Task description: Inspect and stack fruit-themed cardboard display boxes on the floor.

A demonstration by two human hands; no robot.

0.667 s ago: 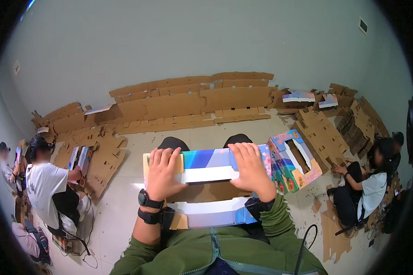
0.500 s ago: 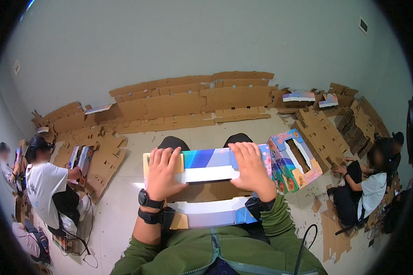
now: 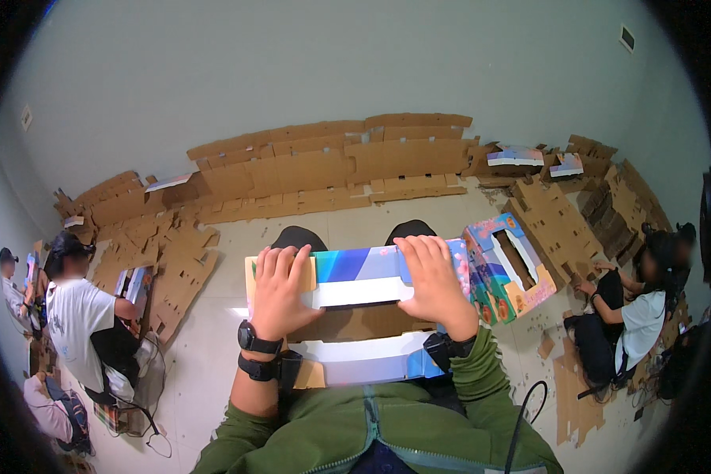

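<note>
A printed cardboard box (image 3: 355,293) in blue, green, white and pale orange lies across my lap, its brown inside showing through a long opening. My left hand (image 3: 280,284) is closed over the left part of its far panel, fingers on top and thumb along the white edge by the opening. At the right part of the same panel, my right hand (image 3: 434,284) has a matching hold. The fingertips of both hands bend over the far side. Close to my right hand stands another colourful printed box (image 3: 482,272) with a long cut-out in its top.
Flattened brown cardboard (image 3: 300,178) lines the foot of the wall. More sheets lie at left (image 3: 186,268) and right (image 3: 557,229). A co-worker in a white shirt (image 3: 79,316) sits at left, another person (image 3: 644,324) at right. A black cable (image 3: 521,423) loops beside my right arm.
Both hands keep the same hold on the box, and the box has barely moved. The far cardboard sits slightly higher in the picture.
</note>
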